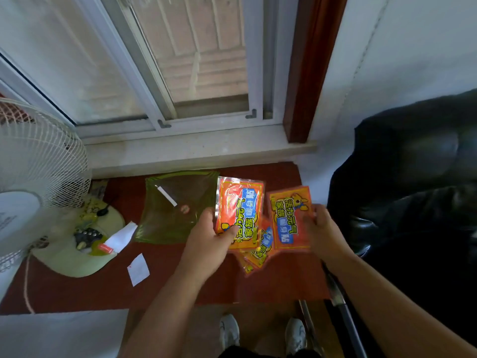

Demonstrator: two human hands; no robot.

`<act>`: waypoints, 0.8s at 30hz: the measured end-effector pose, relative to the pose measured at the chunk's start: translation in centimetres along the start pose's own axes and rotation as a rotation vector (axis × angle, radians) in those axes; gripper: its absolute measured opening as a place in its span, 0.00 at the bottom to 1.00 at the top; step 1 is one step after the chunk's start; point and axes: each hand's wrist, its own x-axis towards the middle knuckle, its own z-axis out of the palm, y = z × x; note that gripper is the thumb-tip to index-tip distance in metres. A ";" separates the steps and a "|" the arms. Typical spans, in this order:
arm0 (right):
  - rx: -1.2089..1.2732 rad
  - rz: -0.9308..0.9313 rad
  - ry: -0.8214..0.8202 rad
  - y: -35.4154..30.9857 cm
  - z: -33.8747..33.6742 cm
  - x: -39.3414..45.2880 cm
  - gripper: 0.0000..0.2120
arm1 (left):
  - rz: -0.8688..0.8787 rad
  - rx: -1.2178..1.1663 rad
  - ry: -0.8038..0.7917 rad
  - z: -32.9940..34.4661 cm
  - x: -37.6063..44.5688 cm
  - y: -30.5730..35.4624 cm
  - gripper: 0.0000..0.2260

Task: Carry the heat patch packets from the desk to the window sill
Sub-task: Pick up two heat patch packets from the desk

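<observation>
Setting: red-topped desk (pixel 180 280) standing against a pale stone window sill (pixel 196 151) below a sliding window (pixel 165 60).
Left hand (pixel 206 244): closed on one orange heat patch packet (pixel 238 210), thumb across its lower face, fingers behind.
Right hand (pixel 322 228): pinching the right edge of a second packet (pixel 289 218), which looks slightly motion-blurred.
Remaining packets (pixel 260 251): at least two lie fanned beneath the held ones; whether they rest on the desk or are partly lifted cannot be told.
Technique: square the fan into one stack and clamp it flat between both hands, since slick foil faces probably slide, then lift forward to the bare sill.
Surroundings: green transparent pouch (pixel 175 208) just left; paper scraps (pixel 138 270), cap (pixel 85 244), fan (pixel 33 161) farther left; black chair (pixel 413 189) to the right.
</observation>
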 end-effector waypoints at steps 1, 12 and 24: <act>0.026 -0.016 -0.017 -1.2 -1.2 -0.7 0.11 | 0.019 -0.022 -0.004 -0.1 -0.4 0.9 0.12; 0.188 -0.167 0.088 -6.2 -10.7 -7.5 0.09 | 0.192 -0.192 -0.129 2.1 -3.5 7.6 0.20; 0.259 -0.102 0.495 -6.0 -10.2 -14.2 0.16 | 0.265 -0.170 -0.356 2.9 -0.9 9.4 0.14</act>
